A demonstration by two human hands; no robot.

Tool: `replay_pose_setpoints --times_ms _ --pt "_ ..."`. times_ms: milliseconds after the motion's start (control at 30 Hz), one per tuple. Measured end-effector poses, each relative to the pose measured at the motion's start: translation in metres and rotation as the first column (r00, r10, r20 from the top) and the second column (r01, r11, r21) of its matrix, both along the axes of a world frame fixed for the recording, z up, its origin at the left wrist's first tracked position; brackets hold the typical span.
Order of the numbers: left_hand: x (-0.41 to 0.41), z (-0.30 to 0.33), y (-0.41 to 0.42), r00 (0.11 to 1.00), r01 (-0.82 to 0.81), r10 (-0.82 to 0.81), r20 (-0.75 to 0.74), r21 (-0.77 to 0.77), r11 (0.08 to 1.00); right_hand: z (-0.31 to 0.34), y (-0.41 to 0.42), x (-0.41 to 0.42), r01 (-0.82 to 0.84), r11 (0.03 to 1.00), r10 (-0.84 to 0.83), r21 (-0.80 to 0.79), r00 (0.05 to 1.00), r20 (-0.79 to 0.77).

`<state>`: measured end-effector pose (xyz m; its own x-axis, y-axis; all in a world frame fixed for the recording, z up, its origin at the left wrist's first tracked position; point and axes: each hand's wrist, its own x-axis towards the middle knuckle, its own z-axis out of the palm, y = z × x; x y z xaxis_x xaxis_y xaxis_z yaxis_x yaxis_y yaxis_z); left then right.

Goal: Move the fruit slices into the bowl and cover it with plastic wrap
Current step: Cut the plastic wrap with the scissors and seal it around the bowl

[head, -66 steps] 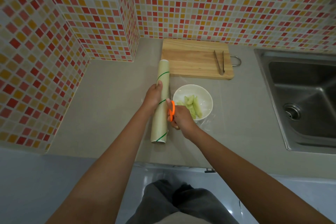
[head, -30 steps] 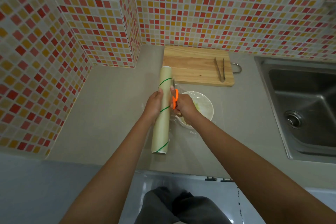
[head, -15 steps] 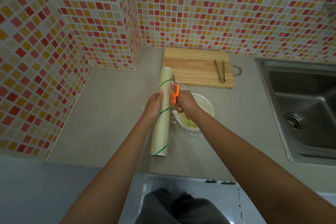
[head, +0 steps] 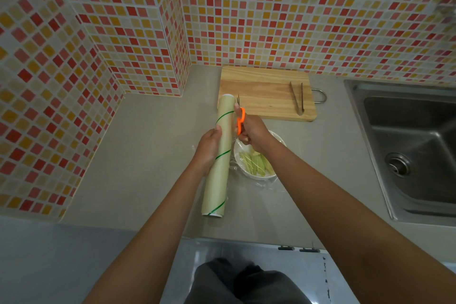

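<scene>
Here the left hand (head: 209,147) is curled round the middle of the plastic wrap roll (head: 220,155), gripping it from the left side. The roll lies lengthwise on the bench (head: 148,155), one end pointing toward the front edge and the other toward the cutting board (head: 267,94) by the back wall. The right hand (head: 254,134) is just to the right of the roll, fingers through the orange handles of the scissors (head: 240,119), clamped on them; the blades point away from the person, running alongside the far end of the roll. Whether the blades are apart or together is too small to tell.

The bowl (head: 256,158) sits on the bench directly under and just behind the right wrist, touching or nearly touching the roll's right side. The fruit slices (head: 256,161), pale green, lie inside it. A sheet of clear wrap (head: 259,185) is spread under the bowl and crumples out along its near side toward the front edge; part of it seems to lie over the rim.

Tongs (head: 297,101) rest on the right part of the cutting board. The sink (head: 414,150) fills the right end of the bench.
</scene>
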<state>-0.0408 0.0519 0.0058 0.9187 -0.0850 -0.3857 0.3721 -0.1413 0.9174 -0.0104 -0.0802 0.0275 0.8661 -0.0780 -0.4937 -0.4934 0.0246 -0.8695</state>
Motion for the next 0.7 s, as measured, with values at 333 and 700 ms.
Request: replay_pose_setpoints --times_ms 333,700 --pt "-0.001 -0.003 -0.001 0.999 0.007 -0.008 0.031 0.019 1.000 0.007 -0.002 0.008 -0.009 1.000 0.009 -0.025 1.000 -0.001" --pt "0.000 -0.014 0.013 0.997 -0.073 0.073 0.001 0.006 0.997 0.017 -0.030 0.012 0.111 0.991 -0.109 -0.070 0.993 0.042"
